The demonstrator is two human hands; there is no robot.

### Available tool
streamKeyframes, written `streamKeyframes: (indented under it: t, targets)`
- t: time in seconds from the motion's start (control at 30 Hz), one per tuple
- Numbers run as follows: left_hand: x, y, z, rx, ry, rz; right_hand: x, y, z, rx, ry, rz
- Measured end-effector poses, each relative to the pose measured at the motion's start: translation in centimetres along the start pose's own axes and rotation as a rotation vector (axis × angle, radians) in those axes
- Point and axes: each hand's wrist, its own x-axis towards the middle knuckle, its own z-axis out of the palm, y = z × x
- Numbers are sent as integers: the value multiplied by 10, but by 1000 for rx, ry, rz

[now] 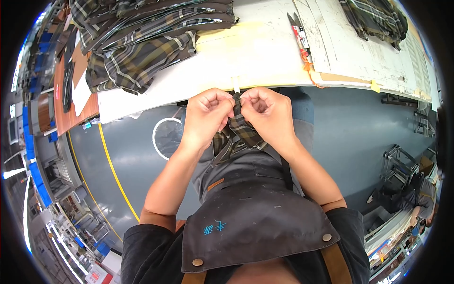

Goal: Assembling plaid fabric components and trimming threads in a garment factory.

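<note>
A piece of dark plaid cloth (245, 132) hangs over my lap, its upper end at the front edge of the white table (151, 94). My left hand (208, 113) pinches that end from the left, fingers closed. From the other side my right hand (267, 111) pinches it too, with the fingertips of both hands nearly touching. A small pale strip (237, 84) shows on the table edge just beyond the fingertips. The fingers hide the exact spot they grip.
Plaid garment pieces with zippers (142, 52) are heaped at the table's left. Shears (300, 35) lie right of centre, near an orange cord (309, 68). More plaid cloth (376, 21) sits far right. A white-rimmed round bin (165, 137) stands on the floor; another person (416, 201) is at far right.
</note>
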Motion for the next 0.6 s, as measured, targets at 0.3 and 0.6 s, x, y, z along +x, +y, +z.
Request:
streamKeyframes:
  t: [0.3,0.6]
  targets:
    - [1,1,-4,118,-15,95,8,-6,-11,-217,-8,-160]
    - [6,5,-1,545,21,415,17,-10,-21,-355,-137,-440]
